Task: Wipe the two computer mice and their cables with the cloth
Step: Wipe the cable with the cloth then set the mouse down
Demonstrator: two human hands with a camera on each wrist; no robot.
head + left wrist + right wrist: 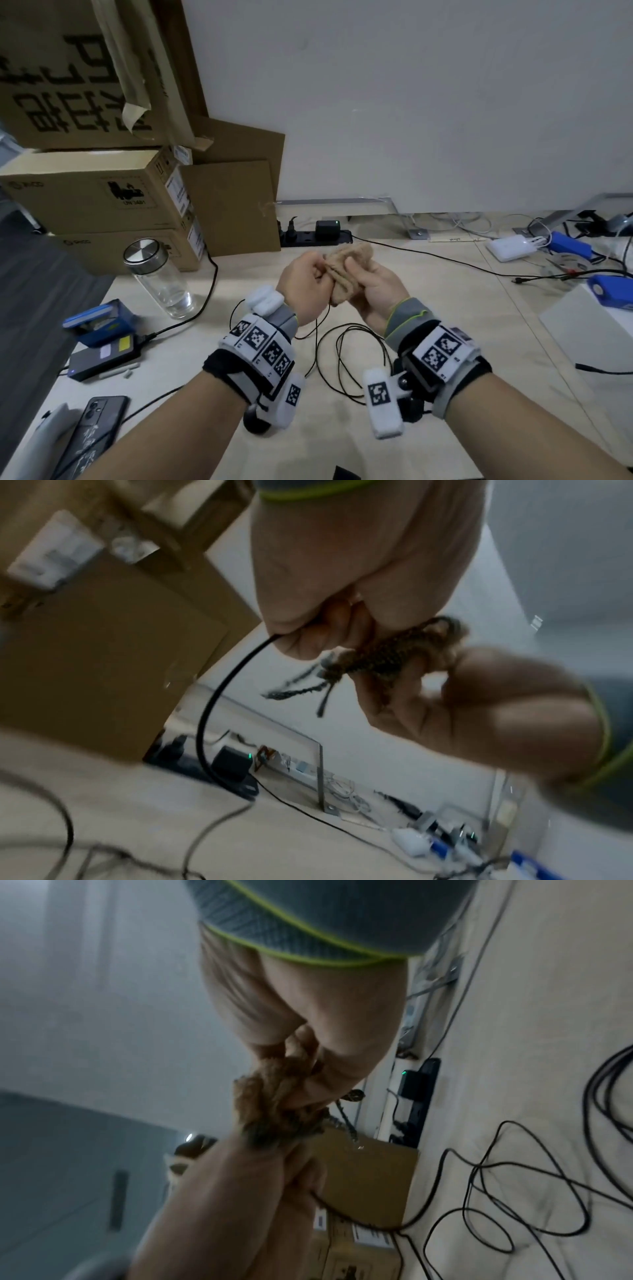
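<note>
Both hands are raised together above the light wooden table (462,325). My right hand (356,274) grips a bunched tan cloth (347,267), which is wrapped round a thin black mouse cable (317,342). My left hand (317,272) pinches that cable right beside the cloth. In the left wrist view the cable (219,696) leaves the left fist (308,637) and drops to the table. The right wrist view shows the cloth (263,1110) squeezed between the two hands. Loose cable loops (346,363) lie under the wrists. No mouse shows plainly.
A glass bottle (157,277) with a metal lid stands left, before stacked cardboard boxes (96,192). A power strip (315,236) lies at the back wall. A phone (92,428), a black pack (102,359) and a blue case (99,322) sit left. A white box (589,325) lies right.
</note>
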